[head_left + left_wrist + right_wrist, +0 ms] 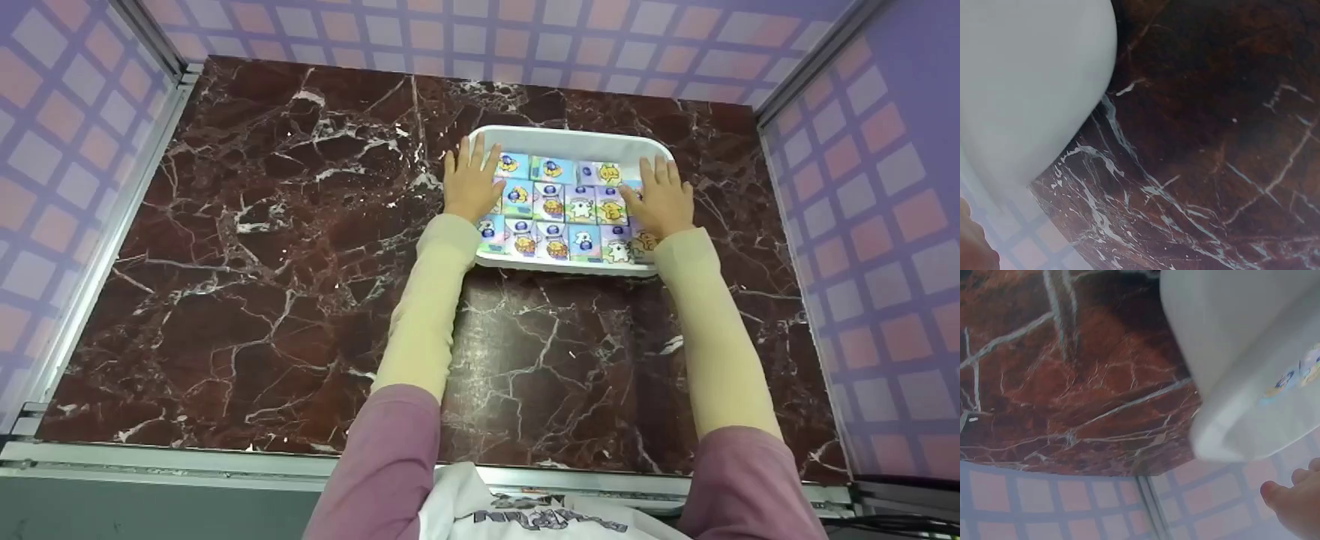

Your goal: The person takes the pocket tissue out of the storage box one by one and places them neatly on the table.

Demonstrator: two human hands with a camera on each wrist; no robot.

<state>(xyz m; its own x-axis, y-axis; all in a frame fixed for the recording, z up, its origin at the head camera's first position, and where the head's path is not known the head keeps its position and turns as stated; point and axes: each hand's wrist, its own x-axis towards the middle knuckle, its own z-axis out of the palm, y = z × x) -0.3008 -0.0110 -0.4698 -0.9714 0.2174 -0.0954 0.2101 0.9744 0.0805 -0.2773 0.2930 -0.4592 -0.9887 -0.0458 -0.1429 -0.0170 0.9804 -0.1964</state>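
Observation:
A white plastic tray (559,139) stands on the marble-patterned table toward the back. Rows of small cartoon-printed packs (551,199) in blue, purple and white lie inside it. My left hand (471,184) lies over the tray's left side, fingers spread and pointing away from me. On the opposite side, my right hand (664,199) lies over the rim with fingers straight and its thumb toward the packs. The left wrist view has the tray's outer wall (1033,84) and some fingers (974,242). Fingertips (1275,492) appear beside the tray's corner in the right wrist view.
Dark red marble tabletop (247,300) surrounds the tray. Checked purple panels (420,34) enclose the back and both sides, with metal frame strips (112,247) along the table's edges. Cables (907,521) lie at the lower right.

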